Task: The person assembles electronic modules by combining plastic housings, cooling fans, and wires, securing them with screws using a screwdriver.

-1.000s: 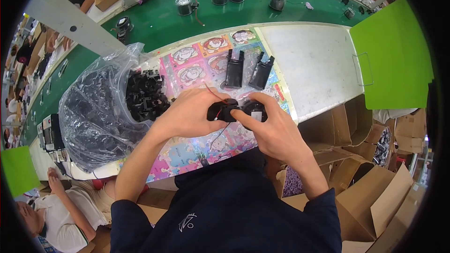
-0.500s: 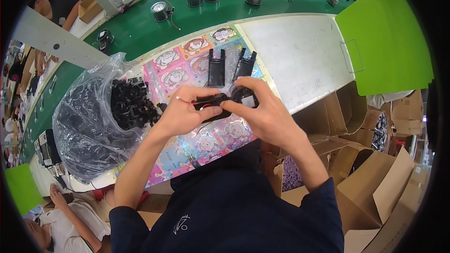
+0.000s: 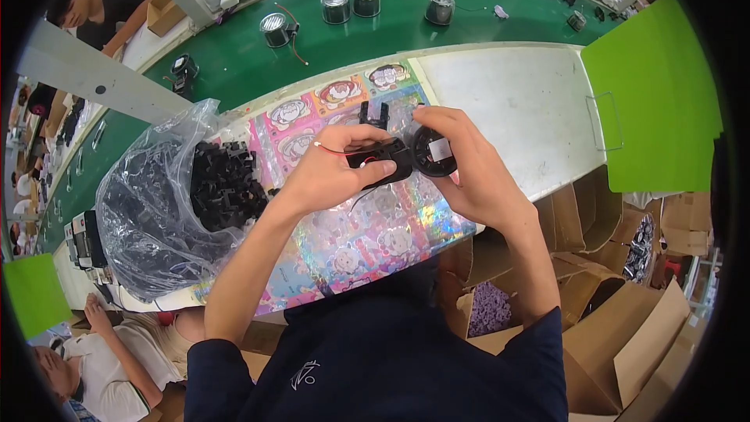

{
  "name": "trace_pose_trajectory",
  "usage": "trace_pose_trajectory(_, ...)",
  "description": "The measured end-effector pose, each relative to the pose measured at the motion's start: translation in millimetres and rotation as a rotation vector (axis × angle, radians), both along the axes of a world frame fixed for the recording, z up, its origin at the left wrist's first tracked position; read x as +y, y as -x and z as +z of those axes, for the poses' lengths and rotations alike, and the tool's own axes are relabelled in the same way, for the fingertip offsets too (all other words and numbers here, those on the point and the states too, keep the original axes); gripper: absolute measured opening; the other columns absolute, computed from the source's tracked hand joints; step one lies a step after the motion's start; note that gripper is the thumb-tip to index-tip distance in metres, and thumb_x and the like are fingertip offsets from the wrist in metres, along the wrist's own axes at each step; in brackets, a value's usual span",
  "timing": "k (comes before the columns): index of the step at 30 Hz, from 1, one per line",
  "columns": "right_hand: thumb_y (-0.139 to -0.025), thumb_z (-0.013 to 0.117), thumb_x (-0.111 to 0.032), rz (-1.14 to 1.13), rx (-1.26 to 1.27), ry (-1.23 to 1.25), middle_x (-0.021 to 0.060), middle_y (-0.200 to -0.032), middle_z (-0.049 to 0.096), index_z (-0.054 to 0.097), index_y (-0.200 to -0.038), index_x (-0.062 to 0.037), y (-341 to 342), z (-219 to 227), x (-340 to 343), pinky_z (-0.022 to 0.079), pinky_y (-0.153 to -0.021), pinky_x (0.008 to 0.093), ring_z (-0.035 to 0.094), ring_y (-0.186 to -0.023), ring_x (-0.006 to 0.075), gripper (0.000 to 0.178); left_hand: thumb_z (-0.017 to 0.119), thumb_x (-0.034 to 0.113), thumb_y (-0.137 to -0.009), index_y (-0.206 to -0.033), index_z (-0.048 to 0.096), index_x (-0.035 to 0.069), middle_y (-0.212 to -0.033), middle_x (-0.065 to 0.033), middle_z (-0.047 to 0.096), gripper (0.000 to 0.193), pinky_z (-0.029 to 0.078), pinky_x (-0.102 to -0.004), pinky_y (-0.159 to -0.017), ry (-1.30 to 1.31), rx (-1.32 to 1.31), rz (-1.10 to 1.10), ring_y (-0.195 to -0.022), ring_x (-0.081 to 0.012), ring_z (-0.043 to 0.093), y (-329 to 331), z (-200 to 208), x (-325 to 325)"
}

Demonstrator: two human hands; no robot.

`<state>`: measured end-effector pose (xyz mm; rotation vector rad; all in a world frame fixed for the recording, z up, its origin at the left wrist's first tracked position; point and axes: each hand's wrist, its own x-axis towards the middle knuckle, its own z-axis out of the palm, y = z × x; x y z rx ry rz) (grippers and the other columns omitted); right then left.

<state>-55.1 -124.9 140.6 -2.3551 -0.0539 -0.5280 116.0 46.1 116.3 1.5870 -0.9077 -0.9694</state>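
While gripping a black case at the centre of the frame with the left hand, thumb on top, presumably to steady it, lets a red wire run out beside the thumb, perhaps to spare it from pinching. With the right hand, holds a round black part by its rim just right of the case, likely to leave its face, with a pale square, uncovered. Cannot tell any contact between the two. Has a pronged black piece just above the left hand, apparently within easy reach. Has a colourful printed sheet under both hands, perhaps for protecting the worktop. Farther out, at frame left, has a clear plastic bag of small black parts opening toward the hands, seemingly for quick picking. Across the top, shows round lamps spaced on a green belt, probably against tangled wires.
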Motion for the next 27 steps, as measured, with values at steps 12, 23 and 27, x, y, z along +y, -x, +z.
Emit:
trace_pose_trajectory(12, -0.084, 0.071, -0.005, -0.754, 0.073, 0.294, 0.0196, -0.138, 0.055, 0.052, -0.139, -0.0075, -80.7, -88.0, -227.4, 0.049, -0.103, 0.0476, 0.054, -0.125, 0.0431, 0.058, 0.078, 0.004, -0.091, -0.125, 0.067, -0.004, -0.117, -0.0088, 0.073, 0.037, 0.051, -0.0254, -0.091, 0.244, -0.009, 0.877, -0.101, -0.0133, 0.067, -110.5, -32.4, -6.7)
trace_pose_trajectory(23, -0.095, 0.064, -0.014, -0.846, 0.185, 0.464, 0.0173, -0.11, 0.065, 0.06, -0.107, -0.0064, -119.2, -142.6, -361.2, 0.053, -0.087, 0.0535, 0.062, -0.108, 0.0413, 0.015, 0.082, 0.025, -0.089, -0.118, 0.068, -0.007, -0.104, -0.0086, 0.07, 0.046, 0.049, -0.0328, -0.086, 0.017, -0.286, 1.412, -0.094, -0.0181, 0.062, -232.2, -136.8, -14.3)
trace_pose_trajectory(27, -0.092, 0.07, -0.016, -0.736, -0.044, 0.218, 0.0206, -0.12, 0.068, 0.066, -0.12, -0.0042, -58.7, -125.0, -314.2, 0.054, -0.092, 0.0473, 0.066, -0.11, 0.04, 0.031, 0.081, 0.037, -0.088, -0.108, 0.073, -0.005, -0.105, -0.0133, 0.075, 0.047, 0.054, -0.0416, -0.088, -0.14, -0.273, 1.398, -0.093, -0.0258, 0.067, -280.3, -151.9, 9.4)
